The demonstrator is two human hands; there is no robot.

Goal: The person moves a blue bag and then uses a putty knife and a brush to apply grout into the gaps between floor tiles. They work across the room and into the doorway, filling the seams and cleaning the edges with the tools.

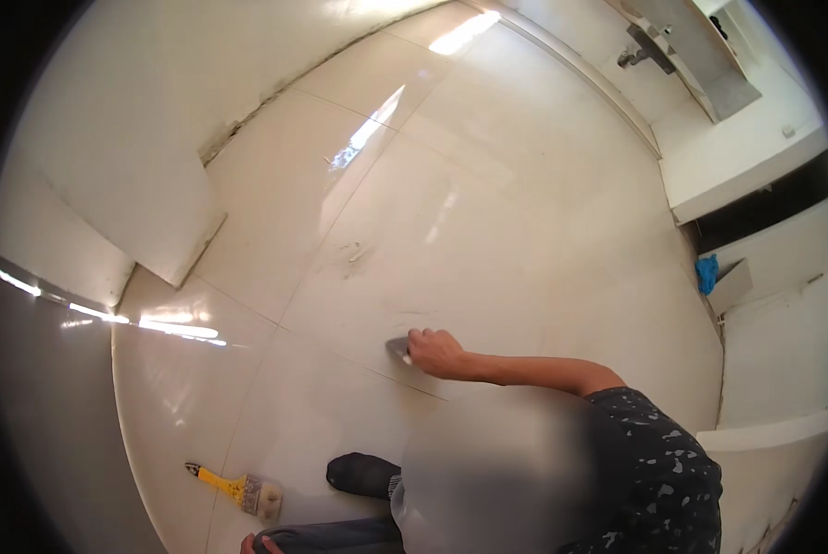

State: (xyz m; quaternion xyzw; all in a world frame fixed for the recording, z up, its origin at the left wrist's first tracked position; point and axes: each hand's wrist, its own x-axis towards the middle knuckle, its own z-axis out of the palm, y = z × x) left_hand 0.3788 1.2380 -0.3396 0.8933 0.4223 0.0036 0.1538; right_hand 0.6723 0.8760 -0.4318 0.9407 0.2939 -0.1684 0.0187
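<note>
The right arm is held out nearly straight, the right hand (437,353) pressed low with fingers curled shut. The left hand (259,545) is barely seen.

text: none legible | floor tiles (488,212): bore no marks or lettering | yellow-handled brush (239,489), near left: showed no readable brand | blue item (707,273), far right: too small to show any label | dark spattered shirt (663,471): carried pattern only, no words

Locate the scraper (397,348): a small grey blade, laid flat against the glossy white floor tile at scene centre, just beside a tile joint. Its right end is covered by a person's hand (437,353) gripping it.
</note>
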